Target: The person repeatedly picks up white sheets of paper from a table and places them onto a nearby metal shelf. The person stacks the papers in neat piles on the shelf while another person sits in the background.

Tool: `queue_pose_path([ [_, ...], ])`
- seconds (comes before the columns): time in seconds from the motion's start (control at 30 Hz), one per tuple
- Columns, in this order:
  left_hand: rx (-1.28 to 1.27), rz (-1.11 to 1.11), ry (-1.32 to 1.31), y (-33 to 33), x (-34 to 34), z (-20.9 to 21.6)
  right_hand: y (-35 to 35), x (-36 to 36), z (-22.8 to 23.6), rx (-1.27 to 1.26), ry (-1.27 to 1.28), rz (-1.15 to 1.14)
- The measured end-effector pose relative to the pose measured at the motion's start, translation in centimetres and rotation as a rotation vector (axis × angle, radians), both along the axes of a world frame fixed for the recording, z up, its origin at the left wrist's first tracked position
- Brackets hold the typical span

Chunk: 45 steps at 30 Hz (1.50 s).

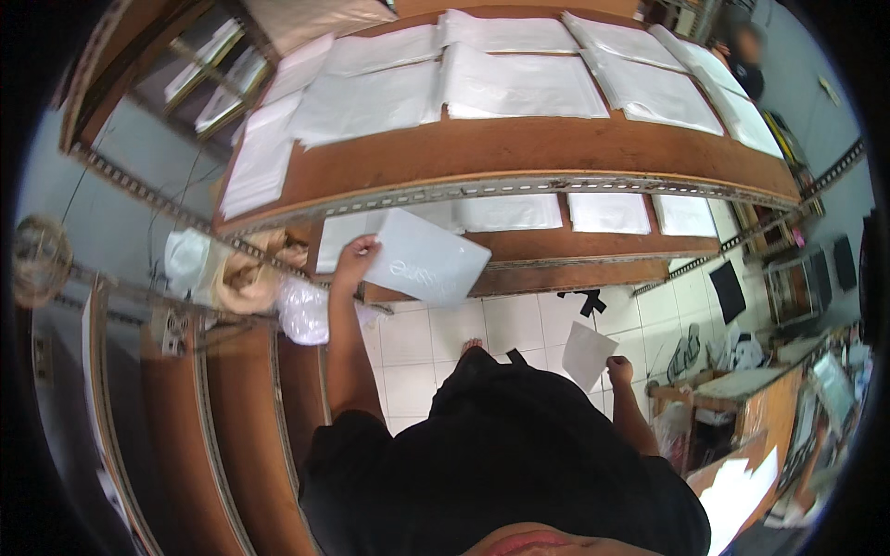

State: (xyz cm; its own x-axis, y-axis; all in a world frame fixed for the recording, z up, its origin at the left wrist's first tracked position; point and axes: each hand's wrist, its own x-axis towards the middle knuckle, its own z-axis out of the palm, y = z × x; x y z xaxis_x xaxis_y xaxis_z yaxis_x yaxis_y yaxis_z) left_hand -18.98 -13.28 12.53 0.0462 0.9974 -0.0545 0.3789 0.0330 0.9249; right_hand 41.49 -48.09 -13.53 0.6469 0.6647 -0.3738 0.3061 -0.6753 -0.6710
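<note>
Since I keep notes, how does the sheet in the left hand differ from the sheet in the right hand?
The left sheet looks larger than the right sheet. The left sheet shows pale lettering; on the right sheet I see none. The left hand holds the left sheet at its left side; the right hand holds the right sheet at its right. Both are pale.
</note>
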Motion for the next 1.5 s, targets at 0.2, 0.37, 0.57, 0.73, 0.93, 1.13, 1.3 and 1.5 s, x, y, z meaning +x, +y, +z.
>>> queue_pose_path([
  [0.2, 0.181, 0.182, 0.1, 14.6, -4.9, -4.7, -3.5, -4.7, 1.3, 0.071, 0.285, -0.526],
  [0.37, 0.098, 0.216, 0.311, 17.9, -4.5, -7.7, -5.3, -8.6, 1.2, 0.058, 0.167, -0.575],
  [0.57, 0.062, 0.192, 0.481, 16.4, -4.9, -9.1, -4.9, -10.9, 2.4, 0.089, 0.147, -0.633],
  [0.73, 0.044, 0.159, 0.617, 15.4, -6.0, -8.4, -4.6, -11.2, 5.2, 0.08, 0.099, -0.596],
  [0.93, 0.249, 0.218, 0.957, 13.8, 2.4, -6.1, -7.0, -10.4, 7.8, 0.009, -0.157, -0.528],
  [1.13, 0.382, -0.494, 0.18, -2.7, 27.4, -4.3, -10.1, -7.0, 12.6, 0.185, -0.374, -0.471],
  [1.3, 0.844, -1.343, 0.358, -27.7, 46.8, 1.4, -11.9, -3.5, 20.7, 0.197, -0.576, 0.04],
  [1.5, 1.031, -1.747, 0.696, -40.9, 59.2, 0.7, -22.5, 1.6, 26.1, 0.098, -0.861, -0.055],
])
